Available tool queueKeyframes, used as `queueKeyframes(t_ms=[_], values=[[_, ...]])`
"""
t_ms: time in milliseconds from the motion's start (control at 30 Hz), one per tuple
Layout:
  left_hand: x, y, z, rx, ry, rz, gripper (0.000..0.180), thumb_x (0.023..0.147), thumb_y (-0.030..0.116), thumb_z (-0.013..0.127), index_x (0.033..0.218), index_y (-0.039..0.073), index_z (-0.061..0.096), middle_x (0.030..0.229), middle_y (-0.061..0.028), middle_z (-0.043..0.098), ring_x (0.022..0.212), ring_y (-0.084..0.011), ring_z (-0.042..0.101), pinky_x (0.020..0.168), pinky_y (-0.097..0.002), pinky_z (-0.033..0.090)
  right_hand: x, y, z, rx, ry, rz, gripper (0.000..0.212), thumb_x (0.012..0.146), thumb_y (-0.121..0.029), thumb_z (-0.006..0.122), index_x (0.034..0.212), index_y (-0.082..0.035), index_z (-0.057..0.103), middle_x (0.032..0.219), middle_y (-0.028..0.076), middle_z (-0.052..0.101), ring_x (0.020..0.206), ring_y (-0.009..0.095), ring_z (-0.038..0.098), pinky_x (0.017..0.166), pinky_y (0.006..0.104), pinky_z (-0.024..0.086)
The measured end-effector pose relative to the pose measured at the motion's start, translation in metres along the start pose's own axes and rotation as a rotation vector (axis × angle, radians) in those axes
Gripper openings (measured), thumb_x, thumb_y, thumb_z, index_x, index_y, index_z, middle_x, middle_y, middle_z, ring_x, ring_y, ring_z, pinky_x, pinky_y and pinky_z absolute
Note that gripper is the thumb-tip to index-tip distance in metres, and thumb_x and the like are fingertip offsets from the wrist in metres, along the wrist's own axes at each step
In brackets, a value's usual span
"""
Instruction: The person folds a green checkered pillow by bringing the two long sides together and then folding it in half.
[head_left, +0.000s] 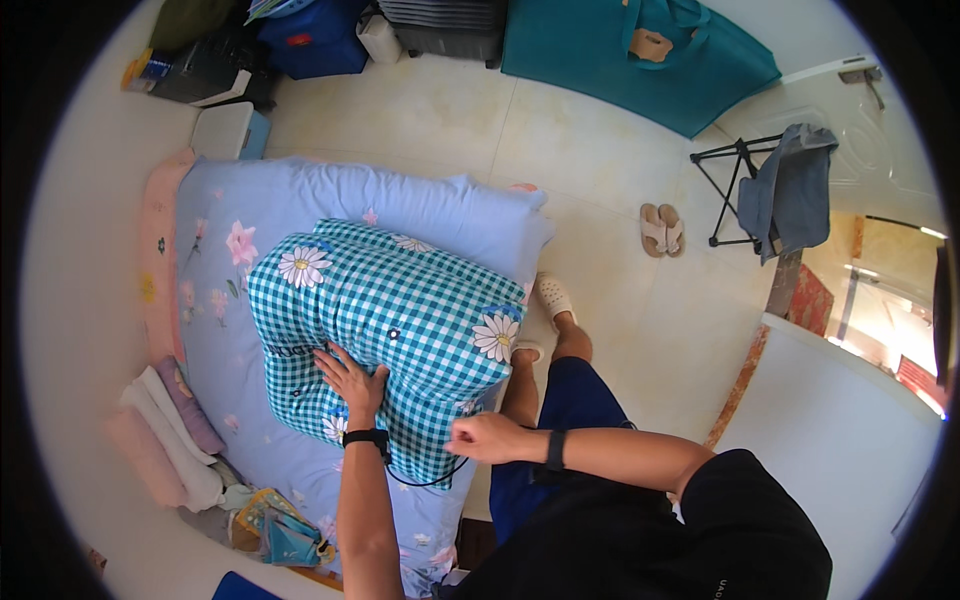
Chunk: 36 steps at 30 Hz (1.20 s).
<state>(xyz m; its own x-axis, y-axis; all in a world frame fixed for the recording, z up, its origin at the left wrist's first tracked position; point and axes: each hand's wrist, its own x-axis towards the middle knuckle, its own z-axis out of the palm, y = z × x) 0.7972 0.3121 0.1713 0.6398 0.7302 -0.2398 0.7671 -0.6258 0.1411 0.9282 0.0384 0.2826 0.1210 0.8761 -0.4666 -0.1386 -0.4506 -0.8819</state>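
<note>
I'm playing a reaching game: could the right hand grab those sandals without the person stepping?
Probably not: the right hand is by the checked quilt, while the sandals lie well off on the floor, past the person's white shoes.

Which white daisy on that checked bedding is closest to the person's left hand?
The daisy beside the left wristband, at the lower-left edge of the checked bedding; the others lie farther from the left hand, toward the far and right sides.
</note>
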Motion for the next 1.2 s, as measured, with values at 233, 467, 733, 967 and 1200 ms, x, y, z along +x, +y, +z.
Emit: queueKeyframes(t_ms=[233,467,733,967,1200], values=[[-0.034,0.011,-0.050,-0.082,0.027,0.030,0.104,0.085,0.016,0.077,0.162,0.002,0.008,0.166,-0.0318,0.002,0.153,-0.0489,0.008,0.124,-0.0536,0.016,-0.010,0.093,-0.067,-0.074,0.311,0.146,0.030,0.093,-0.037,0.065,0.091,-0.008,0.072,0.084,0.016,0.073,0.080,0.034,0.071,0.068,0.0459,0.053],[-0.078,0.137,-0.104,-0.532,0.068,-0.173,0.073,0.106,0.034,0.049,0.160,-0.003,0.015,0.166,-0.0237,0.018,0.154,-0.0374,0.018,0.124,-0.0433,0.017,0.049,0.118,-0.135,0.118,0.702,0.178,0.035,0.096,-0.039,0.062,0.105,-0.005,0.065,0.091,0.017,0.070,0.084,0.034,0.069,0.075,0.0470,0.052],[-0.027,0.179,-0.114,-0.551,0.236,-0.528,0.086,0.102,0.047,0.055,0.162,0.002,0.013,0.166,-0.0240,0.019,0.154,-0.0342,0.019,0.123,-0.0431,0.018,0.130,0.106,-0.171,-0.137,0.276,0.158,0.094,0.091,-0.074,0.051,0.129,0.011,0.056,0.133,0.031,0.055,0.128,0.044,0.050,0.109,0.0471,0.042],[-0.015,0.176,-0.115,-0.253,0.247,-0.476,0.090,0.099,0.048,0.060,0.162,0.004,0.013,0.167,-0.0281,0.002,0.156,-0.0402,0.003,0.124,-0.0465,0.011,0.153,0.082,-0.152,-0.231,-0.166,0.134,0.130,0.082,-0.091,0.040,0.153,0.016,0.019,0.162,0.036,0.014,0.153,0.046,0.013,0.126,0.0473,0.016],[-0.036,0.172,-0.104,-0.531,0.150,-0.568,0.102,0.093,0.036,0.071,0.161,-0.001,0.005,0.167,-0.0278,0.006,0.155,-0.0375,0.010,0.125,-0.0430,0.010,0.125,0.097,-0.111,-0.281,-0.157,0.061,0.110,0.095,-0.077,0.037,0.154,0.014,0.019,0.163,0.035,0.011,0.154,0.044,0.009,0.126,0.0486,0.014]])
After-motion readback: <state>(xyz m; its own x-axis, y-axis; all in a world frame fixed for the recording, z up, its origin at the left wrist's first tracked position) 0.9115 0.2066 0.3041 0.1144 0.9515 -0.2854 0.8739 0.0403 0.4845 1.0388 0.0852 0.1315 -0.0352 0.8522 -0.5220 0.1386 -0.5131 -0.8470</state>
